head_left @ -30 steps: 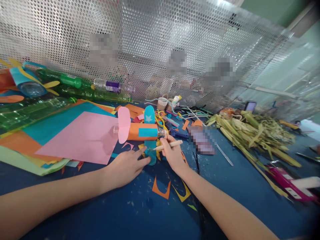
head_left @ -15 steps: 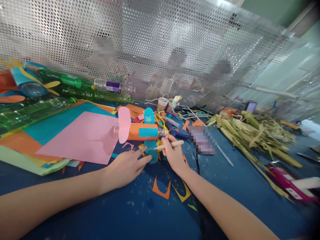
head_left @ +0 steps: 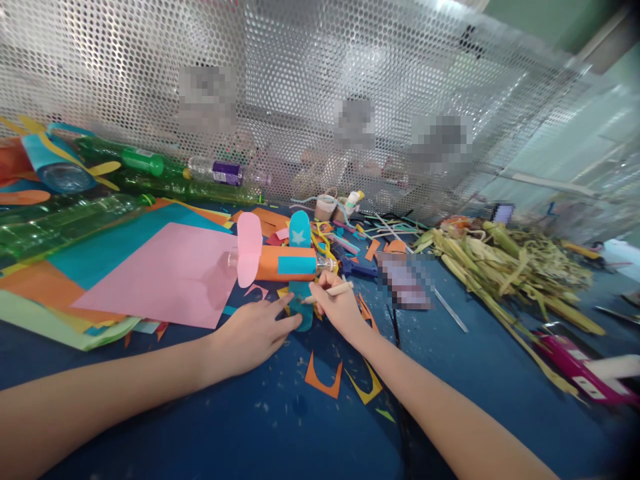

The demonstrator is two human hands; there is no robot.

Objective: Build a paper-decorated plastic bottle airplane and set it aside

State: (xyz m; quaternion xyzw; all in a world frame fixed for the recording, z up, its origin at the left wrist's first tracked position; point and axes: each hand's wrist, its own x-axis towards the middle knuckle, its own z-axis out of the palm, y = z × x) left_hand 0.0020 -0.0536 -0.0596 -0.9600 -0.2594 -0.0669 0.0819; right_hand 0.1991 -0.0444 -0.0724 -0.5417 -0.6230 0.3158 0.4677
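A toy plane made from a plastic bottle [head_left: 267, 267] wrapped in orange paper lies on its side, with a pink paper tail [head_left: 249, 250] at its left. Its blue paper wing [head_left: 300, 230] carries a white star on the far half. My left hand [head_left: 260, 330] is open, fingers stretched out, their tips resting against the near half of the wing. In my right hand [head_left: 336, 303] is a pale pen [head_left: 340, 289], pinched between thumb and fingers. The pen's tip meets the near half of the wing, close to my left fingertips.
Coloured paper sheets [head_left: 165, 280] and green bottles [head_left: 65, 223] lie at left. Another bottle plane [head_left: 65, 167] stands behind them. Paper scraps [head_left: 324, 380], a phone [head_left: 405, 280], dry husks [head_left: 495, 260] and a magenta tool [head_left: 580, 367] are spread rightward. A perforated silver screen [head_left: 300, 80] closes the back.
My right hand and the pen have moved slightly left, toward the middle of the near wing half. The left hand stays put and the plane has barely shifted.
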